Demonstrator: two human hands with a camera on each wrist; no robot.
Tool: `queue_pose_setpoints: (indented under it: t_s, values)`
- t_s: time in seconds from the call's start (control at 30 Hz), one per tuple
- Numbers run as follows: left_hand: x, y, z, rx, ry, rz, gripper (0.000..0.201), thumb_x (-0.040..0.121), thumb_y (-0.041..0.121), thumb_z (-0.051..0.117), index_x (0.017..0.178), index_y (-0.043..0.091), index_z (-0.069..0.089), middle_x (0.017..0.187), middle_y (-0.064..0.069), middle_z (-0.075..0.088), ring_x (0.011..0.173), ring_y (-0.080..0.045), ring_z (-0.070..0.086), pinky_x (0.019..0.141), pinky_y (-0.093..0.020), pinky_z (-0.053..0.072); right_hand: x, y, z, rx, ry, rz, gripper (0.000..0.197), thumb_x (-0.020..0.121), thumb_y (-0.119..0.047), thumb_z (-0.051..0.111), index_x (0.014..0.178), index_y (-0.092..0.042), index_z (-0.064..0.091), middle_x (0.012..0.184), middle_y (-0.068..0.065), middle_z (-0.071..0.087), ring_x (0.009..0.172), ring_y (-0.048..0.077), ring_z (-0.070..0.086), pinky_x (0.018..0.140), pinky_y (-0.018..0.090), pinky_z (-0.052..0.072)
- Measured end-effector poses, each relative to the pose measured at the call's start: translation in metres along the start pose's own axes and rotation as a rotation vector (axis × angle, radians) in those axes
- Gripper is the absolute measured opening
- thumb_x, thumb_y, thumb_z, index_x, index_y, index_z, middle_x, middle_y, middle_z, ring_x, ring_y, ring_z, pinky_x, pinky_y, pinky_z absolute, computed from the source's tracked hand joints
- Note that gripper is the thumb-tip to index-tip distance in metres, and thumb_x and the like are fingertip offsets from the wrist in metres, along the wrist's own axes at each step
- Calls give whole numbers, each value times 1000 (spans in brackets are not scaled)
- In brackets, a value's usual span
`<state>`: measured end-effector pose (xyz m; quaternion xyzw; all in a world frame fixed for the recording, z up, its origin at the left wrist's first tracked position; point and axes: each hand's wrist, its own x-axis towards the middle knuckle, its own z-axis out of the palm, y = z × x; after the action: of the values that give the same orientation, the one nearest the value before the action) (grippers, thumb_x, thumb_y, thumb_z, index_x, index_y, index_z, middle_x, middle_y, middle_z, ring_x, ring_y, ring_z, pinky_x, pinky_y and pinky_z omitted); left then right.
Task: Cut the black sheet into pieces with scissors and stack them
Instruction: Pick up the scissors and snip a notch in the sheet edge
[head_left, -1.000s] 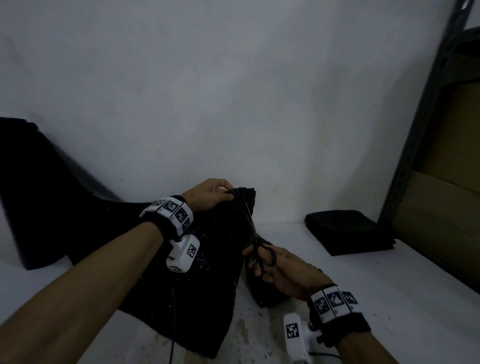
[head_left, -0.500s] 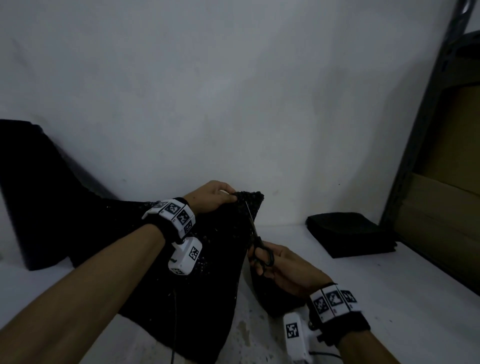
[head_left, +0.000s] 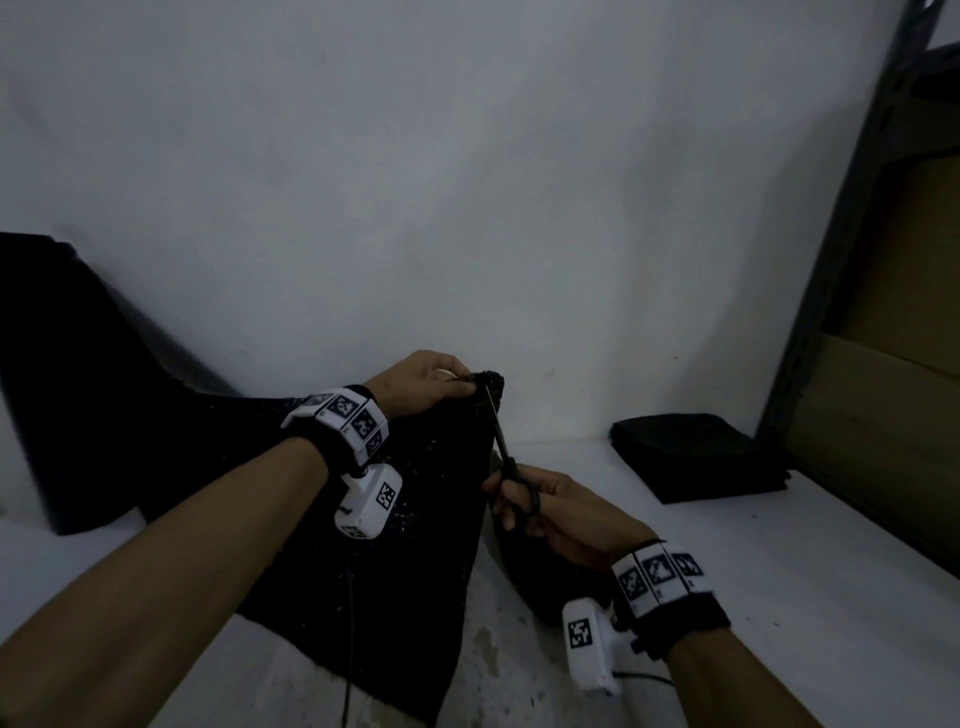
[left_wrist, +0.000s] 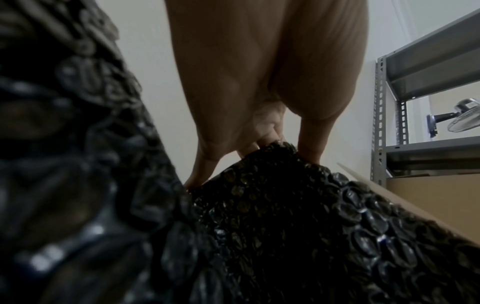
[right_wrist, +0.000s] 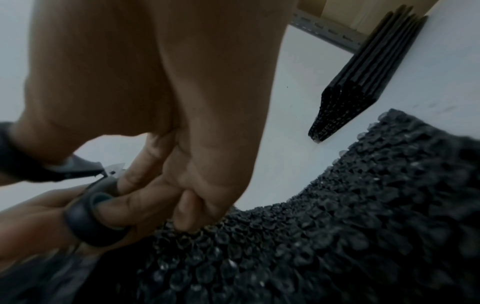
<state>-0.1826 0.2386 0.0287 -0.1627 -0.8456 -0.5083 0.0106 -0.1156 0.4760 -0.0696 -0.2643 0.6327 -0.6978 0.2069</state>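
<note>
L forearm comes in from lower left of head view, wrist raised; left hand (head_left: 421, 382) at frame centre, fingers (left_wrist: 205, 164) and thumb pinching the black sheet's (head_left: 415, 519) top edge. R forearm enters from lower right; right hand (head_left: 563, 512) sits lower, right of centre, fingers curled thru the loops of the scissors (head_left: 511, 473).

Bare white table (head_left: 779, 571) right of hands, black stack (head_left: 696, 457) and shelf frame (head_left: 831, 286) bounding it

Head view looks down over both arms; wrist views sit close, perhaps sharing the black sheet (head_left: 415, 519)
</note>
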Motion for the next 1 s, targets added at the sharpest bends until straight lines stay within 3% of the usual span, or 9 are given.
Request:
queue_pose_setpoints:
  t_s: [0.17,0.3,0.43,0.63,0.8,1.0]
  values:
    - [1,7,0,17,-10,17,9,94,12,67,97,4,66,72,3,71,65,-12,64,67,-22,52,7,-4,-3,6,-5,1,26,91,-33,65,108,-16,72,81,3,63,73,12,56,59,25,26]
    - [0,9,-2,-6,-18,25,8,93,12,67,97,4,67,74,1,73,72,-16,65,75,-28,53,10,-5,-3,19,1,7,23,90,-34,65,105,-18,73,79,2,65,73,13,57,64,28,27]
    - [-3,15,1,42,-12,43,10,95,10,64,100,1,65,62,8,70,58,-3,63,61,-16,50,12,-5,-3,24,6,0,18,90,-34,66,100,-23,76,79,1,65,73,13,57,67,31,26]
    - [-1,12,-1,23,-29,34,5,94,12,67,93,7,68,75,-4,71,65,-12,65,67,-22,54,13,-2,-1,29,37,-26,21,91,-30,63,104,-16,72,77,4,63,69,12,57,57,25,27]
    - [-1,12,0,21,-44,33,12,94,11,66,98,0,68,73,-4,70,60,-10,64,62,-20,53,13,5,-3,44,30,-30,18,90,-33,67,101,-21,74,78,5,62,71,12,56,67,32,26]
    - [-4,12,-1,34,-42,25,16,95,12,65,100,-3,68,66,1,70,55,-7,63,56,-18,51,13,13,-3,21,64,-30,35,93,-26,67,119,-3,65,75,-1,61,67,9,53,65,28,30]
